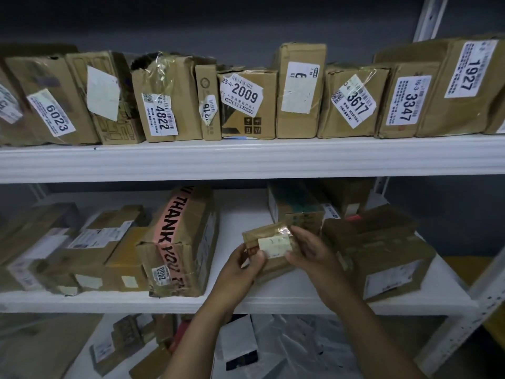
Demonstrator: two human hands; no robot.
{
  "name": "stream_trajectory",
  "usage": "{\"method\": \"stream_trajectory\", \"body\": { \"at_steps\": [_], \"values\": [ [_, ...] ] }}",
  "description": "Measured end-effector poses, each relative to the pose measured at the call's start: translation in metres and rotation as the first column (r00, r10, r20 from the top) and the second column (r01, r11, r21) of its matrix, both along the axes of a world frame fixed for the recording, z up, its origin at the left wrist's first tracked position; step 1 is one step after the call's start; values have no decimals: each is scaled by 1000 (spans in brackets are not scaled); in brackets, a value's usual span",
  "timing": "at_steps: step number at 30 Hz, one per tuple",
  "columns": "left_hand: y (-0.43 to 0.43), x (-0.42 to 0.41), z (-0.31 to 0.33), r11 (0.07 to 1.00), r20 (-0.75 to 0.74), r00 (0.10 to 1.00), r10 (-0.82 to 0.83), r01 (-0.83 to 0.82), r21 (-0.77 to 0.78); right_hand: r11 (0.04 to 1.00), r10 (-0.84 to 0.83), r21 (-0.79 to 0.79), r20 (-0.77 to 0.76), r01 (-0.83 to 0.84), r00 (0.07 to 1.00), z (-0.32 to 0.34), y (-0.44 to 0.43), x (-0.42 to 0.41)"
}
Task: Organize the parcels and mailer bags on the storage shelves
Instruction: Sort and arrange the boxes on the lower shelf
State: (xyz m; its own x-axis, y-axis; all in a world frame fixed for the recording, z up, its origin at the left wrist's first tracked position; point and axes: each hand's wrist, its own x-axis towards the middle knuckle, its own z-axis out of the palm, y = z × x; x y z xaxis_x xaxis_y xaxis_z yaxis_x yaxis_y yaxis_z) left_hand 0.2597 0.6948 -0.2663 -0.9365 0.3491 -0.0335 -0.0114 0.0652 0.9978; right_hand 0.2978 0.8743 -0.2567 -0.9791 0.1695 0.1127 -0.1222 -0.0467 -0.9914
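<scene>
A small brown cardboard parcel (269,236) with a pale label is held over the middle shelf (246,299), between both hands. My left hand (243,262) grips its lower left corner with curled fingers. My right hand (308,248) holds its right end, thumb near the label. Above, the upper shelf (246,157) carries a row of upright numbered boxes such as 2009 (247,102) and 3617 (352,102).
A large box with pink "THANK YOU" tape (180,242) stands left of the hands. Stacked boxes (382,250) sit to the right, flat parcels (82,250) to the far left. Mailer bags and boxes (246,348) lie on the lowest level. A white upright (475,310) runs at right.
</scene>
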Motion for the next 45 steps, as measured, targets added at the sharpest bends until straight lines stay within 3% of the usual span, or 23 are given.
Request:
{"method": "stream_trajectory", "body": {
  "at_steps": [5,10,15,20,24,27,30,32,34,37,40,45],
  "values": [
    [-9,-13,-9,992,1,996,84,-83,95,1000,10,-29,-14,-11,1000,1,-15,-1],
    [-7,-7,-9,968,32,997,77,-82,238,992,-15,129,26,12,1000,5,-15,-6],
    [-1,-8,-11,958,41,992,120,-127,255,999,20,49,53,-22,998,6,-9,-11],
    [4,-7,-21,974,21,985,170,-172,145,985,-3,170,87,-12,996,-2,2,-19],
    [2,-5,-43,968,-191,965,181,-209,-137,834,3,550,86,-50,996,-15,-3,-32],
    [-4,-2,-52,918,-335,928,161,-266,-296,702,55,707,62,-83,997,-30,-9,-40],
    [-12,-2,-56,823,-483,872,86,-335,-459,643,110,755,78,-131,991,-40,-17,-41],
    [-21,-1,-54,722,-629,773,81,-480,-497,609,117,783,66,-124,991,-41,-22,-43],
    [-33,-1,-47,622,-784,616,80,-645,-443,591,119,795,78,-134,990,-40,-27,-47],
    [-54,-3,-30,475,-876,473,89,-793,-380,592,165,785,105,-184,981,-39,-34,-54],
    [-75,-13,-20,393,-882,460,105,-834,-388,605,202,767,114,-215,973,-39,-46,-62],
    [-102,-34,-17,384,-830,553,71,-783,-489,563,248,789,122,-245,961,-35,-64,-76]
  ]
}}
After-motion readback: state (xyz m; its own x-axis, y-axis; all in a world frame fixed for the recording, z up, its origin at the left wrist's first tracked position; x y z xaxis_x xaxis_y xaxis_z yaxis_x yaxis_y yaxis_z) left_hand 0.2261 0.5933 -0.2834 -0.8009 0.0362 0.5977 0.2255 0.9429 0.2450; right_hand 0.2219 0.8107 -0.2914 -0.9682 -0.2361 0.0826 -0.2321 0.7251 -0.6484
